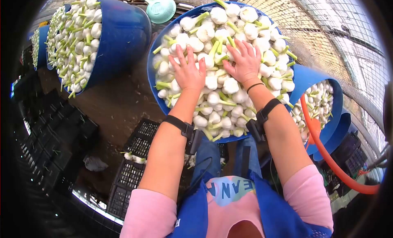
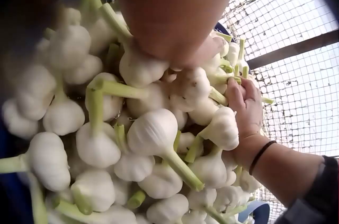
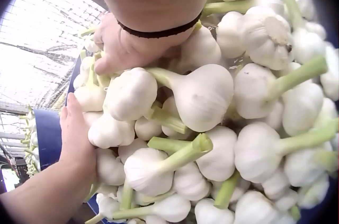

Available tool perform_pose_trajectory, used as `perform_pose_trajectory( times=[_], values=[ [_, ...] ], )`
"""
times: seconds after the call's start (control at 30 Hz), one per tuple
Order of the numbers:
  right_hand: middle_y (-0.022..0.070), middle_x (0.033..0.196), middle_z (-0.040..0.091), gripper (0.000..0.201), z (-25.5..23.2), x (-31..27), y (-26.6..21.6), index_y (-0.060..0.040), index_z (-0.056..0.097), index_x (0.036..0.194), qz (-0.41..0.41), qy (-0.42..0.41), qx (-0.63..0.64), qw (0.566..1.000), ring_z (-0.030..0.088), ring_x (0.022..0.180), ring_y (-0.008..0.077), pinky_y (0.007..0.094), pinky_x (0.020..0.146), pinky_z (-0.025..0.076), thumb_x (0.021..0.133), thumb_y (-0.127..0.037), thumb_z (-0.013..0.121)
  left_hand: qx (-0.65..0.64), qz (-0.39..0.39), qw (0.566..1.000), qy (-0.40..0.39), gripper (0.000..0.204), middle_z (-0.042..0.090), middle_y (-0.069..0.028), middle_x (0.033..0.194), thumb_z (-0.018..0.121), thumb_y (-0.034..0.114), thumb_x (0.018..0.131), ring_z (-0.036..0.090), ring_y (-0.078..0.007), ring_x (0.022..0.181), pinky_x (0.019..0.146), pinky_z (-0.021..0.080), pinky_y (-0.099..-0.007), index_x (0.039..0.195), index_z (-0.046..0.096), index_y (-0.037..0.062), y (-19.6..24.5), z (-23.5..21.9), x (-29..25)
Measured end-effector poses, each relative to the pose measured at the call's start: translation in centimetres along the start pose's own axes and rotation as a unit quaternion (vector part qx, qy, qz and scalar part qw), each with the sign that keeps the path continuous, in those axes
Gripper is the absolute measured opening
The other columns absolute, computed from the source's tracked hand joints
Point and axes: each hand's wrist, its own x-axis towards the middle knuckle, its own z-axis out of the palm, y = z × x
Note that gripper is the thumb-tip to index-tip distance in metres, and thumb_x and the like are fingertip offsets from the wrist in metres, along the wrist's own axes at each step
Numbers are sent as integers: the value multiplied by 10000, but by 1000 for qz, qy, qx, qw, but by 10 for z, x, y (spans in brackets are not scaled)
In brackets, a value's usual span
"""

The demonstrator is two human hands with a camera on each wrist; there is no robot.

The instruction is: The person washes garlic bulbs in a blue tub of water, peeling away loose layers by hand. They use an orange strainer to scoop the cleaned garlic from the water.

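At the blue tub [image 1: 151,74], left hand [image 1: 190,75] and right hand [image 1: 246,66] splay over garlic bulbs [image 1: 230,85]; apparent levelling next needs even pressure.

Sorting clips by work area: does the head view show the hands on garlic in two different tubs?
No, the left hand and the right hand both rest on garlic in the same blue tub.

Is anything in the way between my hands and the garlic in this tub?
Nothing visible: your left hand and right hand both lie directly on the garlic bulbs heaped in the blue tub. The orange hose runs off to the right, clear of both.
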Motion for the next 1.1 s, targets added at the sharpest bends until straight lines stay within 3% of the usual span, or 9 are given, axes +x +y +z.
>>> perform_pose_trajectory(
  times=[0.13,0.23,0.53,0.8,0.9,0.93,0.97,1.03,1.1],
  values=[
    [13,1361,466,568,-12,-26,-4,-262,583,1205,18,-35,19,999,396,1245,255,561,1061,204,685,-478,654,40,77,996,-2,587,246,-169,1489,440,452,921,180,-441,1361,1079,228,-553,1394,396,108,-10,0,-15],
    [24,1355,471,561,-9,-42,2,-268,550,1242,77,-6,29,997,386,1257,263,544,1076,184,724,-467,635,-45,-55,989,-129,610,292,-163,1466,448,482,910,179,-381,1385,1076,199,-581,1399,392,121,13,-26,-30],
    [39,1277,470,494,15,-26,12,-291,541,1224,46,-3,-25,999,403,1208,214,526,1025,235,755,-384,666,-25,-30,997,73,545,501,-114,1249,534,392,851,506,-286,1116,867,369,-470,1272,407,69,22,14,-4],
    [56,1303,449,491,18,-23,20,-281,531,1226,31,-2,0,1000,386,1233,219,541,1038,212,767,-399,660,-45,-75,994,67,465,575,-116,1100,523,423,877,561,-305,1033,827,409,-473,1190,443,89,23,16,7],
    [99,1494,238,697,-7,-39,6,-291,346,1409,70,-62,24,995,202,1382,295,637,1050,135,793,-507,591,-8,-22,996,82,729,400,-158,1386,507,568,855,410,-365,1247,949,359,-532,1369,342,79,16,14,-18],
    [97,1512,195,713,-18,-49,0,-297,319,1425,66,-48,47,996,174,1393,308,644,1050,120,799,-518,577,43,-64,997,21,805,232,-151,1498,504,595,847,295,-409,1325,1009,309,-564,1446,250,121,22,0,-35],
    [95,1530,151,728,-27,-69,-8,-302,291,1440,63,-38,70,995,145,1404,320,652,1050,105,805,-529,564,29,-78,997,-4,795,224,-153,1500,520,584,838,294,-422,1321,1006,305,-579,1442,268,132,24,-11,-45],
    [95,1499,264,668,-33,-112,-30,-268,408,1392,33,-106,50,993,185,1391,329,640,1044,123,800,-544,549,6,-109,991,-80,778,209,-158,1503,552,561,821,291,-447,1314,1000,299,-609,1436,306,152,23,-27,-78],
    [79,1368,431,563,-43,-156,-51,-204,574,1238,9,-110,68,992,287,1341,310,591,1060,135,764,-506,599,-58,-73,995,-41,629,216,-178,1499,580,485,821,298,-456,1309,961,359,-586,1335,447,147,18,-26,-112]
  ],
)
